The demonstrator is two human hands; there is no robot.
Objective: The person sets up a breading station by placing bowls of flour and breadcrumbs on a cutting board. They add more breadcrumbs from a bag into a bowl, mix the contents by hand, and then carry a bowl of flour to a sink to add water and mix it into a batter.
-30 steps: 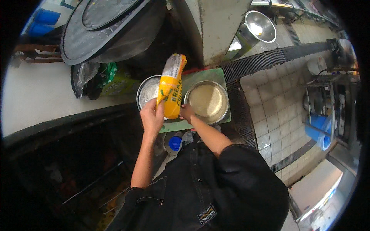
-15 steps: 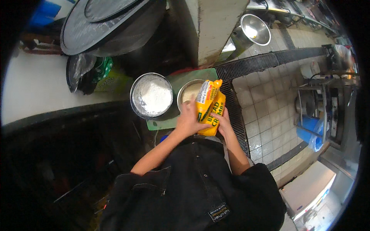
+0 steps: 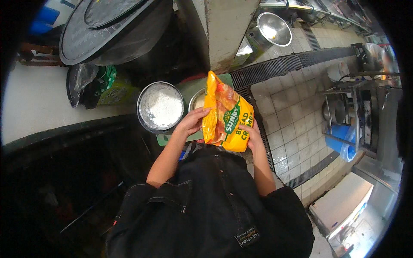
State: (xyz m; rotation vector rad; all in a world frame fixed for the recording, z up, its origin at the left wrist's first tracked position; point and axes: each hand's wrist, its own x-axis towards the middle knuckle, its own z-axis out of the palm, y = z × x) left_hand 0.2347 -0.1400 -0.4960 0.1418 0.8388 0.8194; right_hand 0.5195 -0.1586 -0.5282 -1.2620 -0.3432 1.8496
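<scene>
A yellow bag of bread crumbs (image 3: 228,118) is held up between my two hands, its printed front facing me. My left hand (image 3: 193,120) grips the left edge of the bag, and my right hand (image 3: 253,134) is closed on the lower right side. Behind the bag a metal bowl (image 3: 190,104) with pale crumbs is mostly covered from sight. To its left stands a larger metal bowl (image 3: 140,109) of white flour (image 3: 163,105). Both bowls rest on a green board (image 3: 163,139).
A big dark lidded bin (image 3: 116,41) stands at the far left, beside a concrete pillar (image 3: 230,32). Floor drain grates (image 3: 275,66) cross the tiled floor (image 3: 297,114) on the right. A steel bowl (image 3: 275,29) sits farther back, and a white box (image 3: 342,204) lies at the right.
The bag, folded over at its top before, is now unfolded and upright with its front showing. My left hand has shifted to its left edge. The view has moved slightly.
</scene>
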